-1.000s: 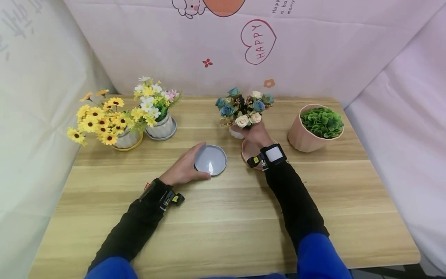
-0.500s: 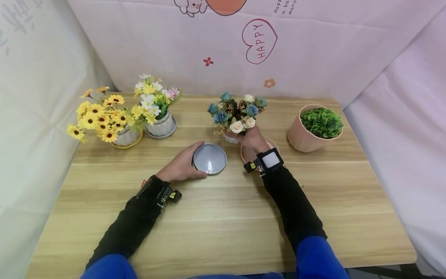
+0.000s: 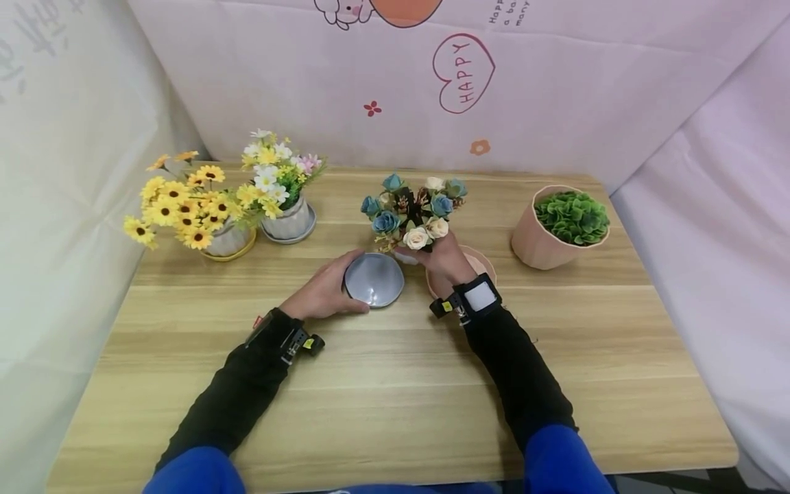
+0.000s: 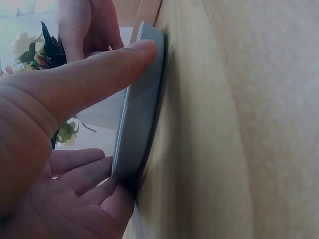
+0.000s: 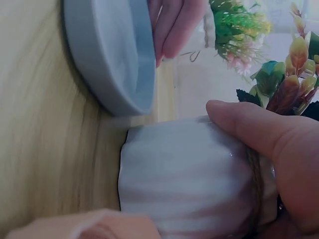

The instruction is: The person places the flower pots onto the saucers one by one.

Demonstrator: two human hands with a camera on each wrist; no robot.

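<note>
Rose pot [image 5: 189, 174] nearer grey saucer's edge [image 5: 102, 74]

Black forearm sleeves [image 3: 521, 367], blue clothing [image 3: 566, 461], 2 wrist cameras [image 3: 439, 307].

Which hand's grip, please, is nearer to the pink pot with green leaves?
The right. The right-hand grip is on the white rose pot, left of the pink pot; the left-hand grip, at the gray saucer, lies farther left.

Left hand [image 3: 324, 289] around grey saucer [image 3: 374, 280]
</note>
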